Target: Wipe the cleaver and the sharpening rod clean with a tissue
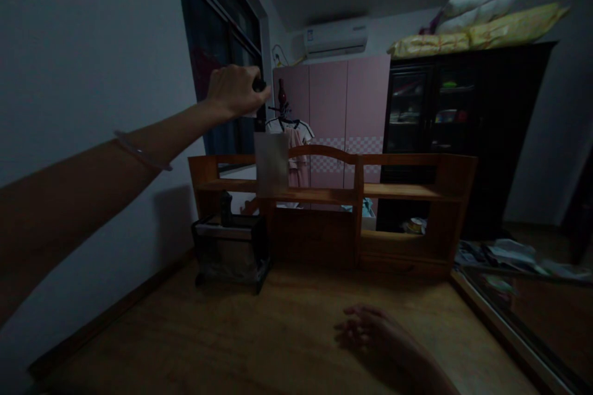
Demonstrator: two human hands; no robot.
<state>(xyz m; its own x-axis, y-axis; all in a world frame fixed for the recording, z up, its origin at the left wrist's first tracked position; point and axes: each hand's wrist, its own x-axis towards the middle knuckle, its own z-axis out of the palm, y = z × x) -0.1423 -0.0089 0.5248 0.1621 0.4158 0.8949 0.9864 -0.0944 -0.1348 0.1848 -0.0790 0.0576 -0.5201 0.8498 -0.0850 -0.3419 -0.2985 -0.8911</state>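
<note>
My left hand (pixel 235 91) is raised high over the desk, fingers pinched shut on a small dark object (pixel 258 83). A pale, see-through rectangular sheet or bag (pixel 271 163) hangs just below that hand, in front of the wooden shelf unit (pixel 407 192); the dim light hides whether it is attached to the dark object. A thin bracelet (pixel 141 153) sits on my left forearm. My right hand (pixel 370 330) rests low on the wooden desk top (pixel 231 339), fingers spread and holding nothing.
A dark box-like holder (pixel 230 250) with a small bottle stands at the shelf's left end. Papers and clutter (pixel 504 254) lie at the right. Behind are a pink wardrobe (pixel 343 105), a dark glass cabinet (pixel 445 111), an air conditioner (pixel 336 37) and bedding (pixel 482 18).
</note>
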